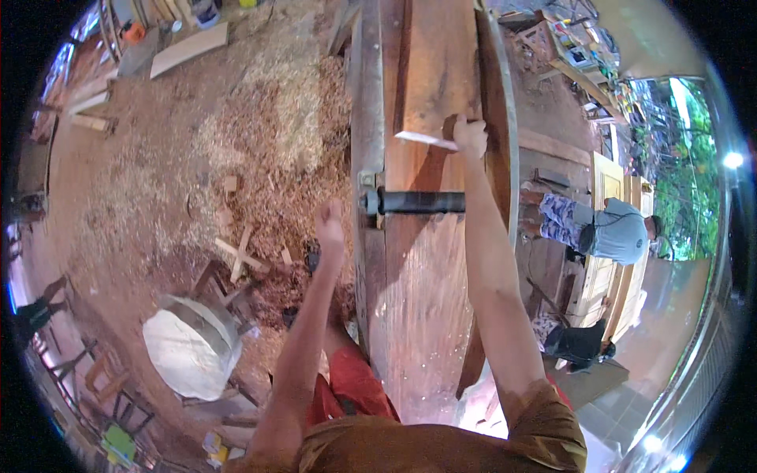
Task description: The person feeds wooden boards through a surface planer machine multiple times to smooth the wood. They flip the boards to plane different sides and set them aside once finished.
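Note:
A long reddish-brown wooden board (440, 71) lies lengthwise on a wooden machine bed (426, 268), its pale cut end towards me. My right hand (471, 135) is closed on the near right corner of this board, the arm stretched forward along the bed's right side. Between the board's end and me, a dark cylinder (422, 202) runs across the bed. My left hand (330, 222) hangs in the air just left of the bed, level with the cylinder. Its fingers are curled in, and nothing shows in them.
Wood shavings (276, 158) cover the floor at left, with crossed wood scraps (241, 254) among them. A whitish bulky object (192, 347) stands at lower left. A raised wooden rail (498, 102) edges the bed's right. Two people work at right beside pale wooden panels (607, 185).

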